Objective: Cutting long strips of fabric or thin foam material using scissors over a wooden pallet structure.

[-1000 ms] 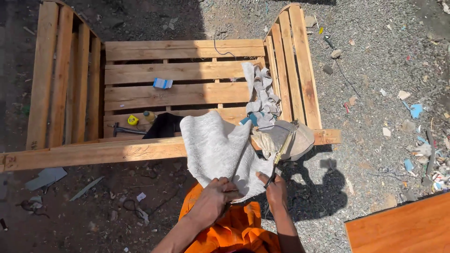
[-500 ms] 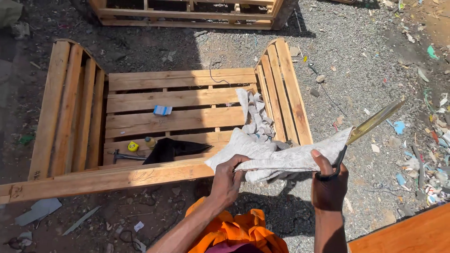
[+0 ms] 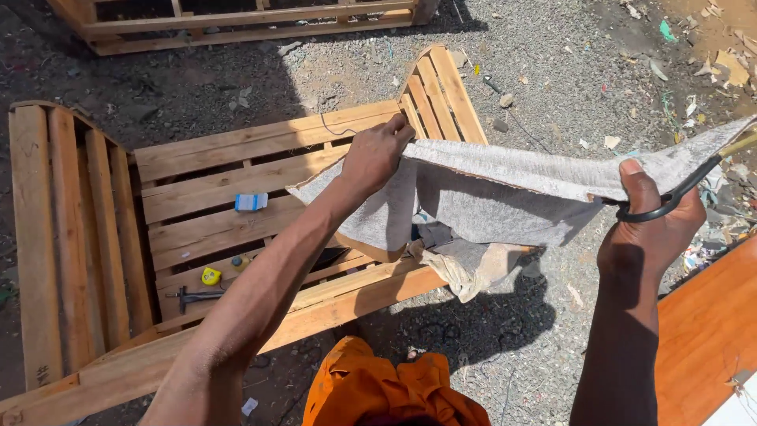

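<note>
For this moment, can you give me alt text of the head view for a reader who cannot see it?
A person's left hand grips one edge of a grey fabric sheet, pulled taut, while the right hand holds black-handled scissors at its other edge. Below lies a slatted wooden frame on gravel, with a yellow tape measure on it.

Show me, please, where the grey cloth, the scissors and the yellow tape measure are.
grey cloth (image 3: 505,170): head view, on its stretched upper face.
scissors (image 3: 670,201): head view, on the black handle loop in the right hand.
yellow tape measure (image 3: 210,276): head view, on its round body, lying on the wooden slats.
</note>
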